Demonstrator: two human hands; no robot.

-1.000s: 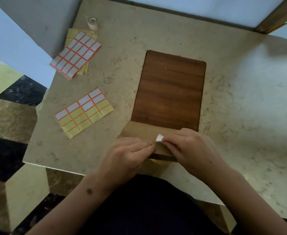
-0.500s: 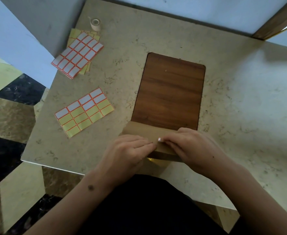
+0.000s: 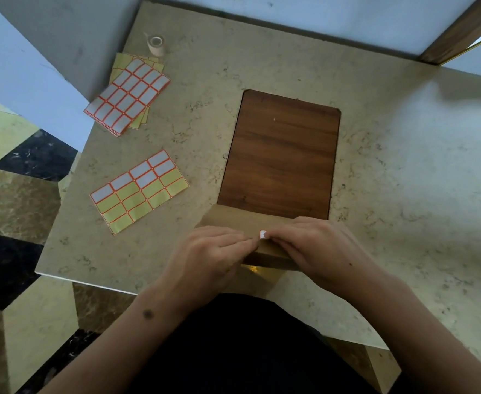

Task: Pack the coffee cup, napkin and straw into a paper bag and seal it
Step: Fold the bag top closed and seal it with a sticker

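Note:
A brown paper bag (image 3: pixel 230 220) stands at the table's near edge with its top folded over. My left hand (image 3: pixel 213 257) holds the folded flap down from the left, fingers curled over it. From the right, my right hand (image 3: pixel 321 251) pinches a small white sticker with a red border (image 3: pixel 262 234) against the middle of the flap. The fingertips of both hands almost meet at the sticker. The cup, napkin and straw are not visible; the folded bag hides whatever is inside.
A dark wooden board (image 3: pixel 281 155) lies behind the bag. A partly used sticker sheet (image 3: pixel 139 189) lies to the left, a stack of sticker sheets (image 3: pixel 128 95) further back, and a small tape roll (image 3: pixel 156 44) in the far left corner. The marble table (image 3: pixel 404 180) ends just below my hands.
The sticker has gone lower against the flap, with less of it showing under my right fingertips. Both hands stay on the folded top.

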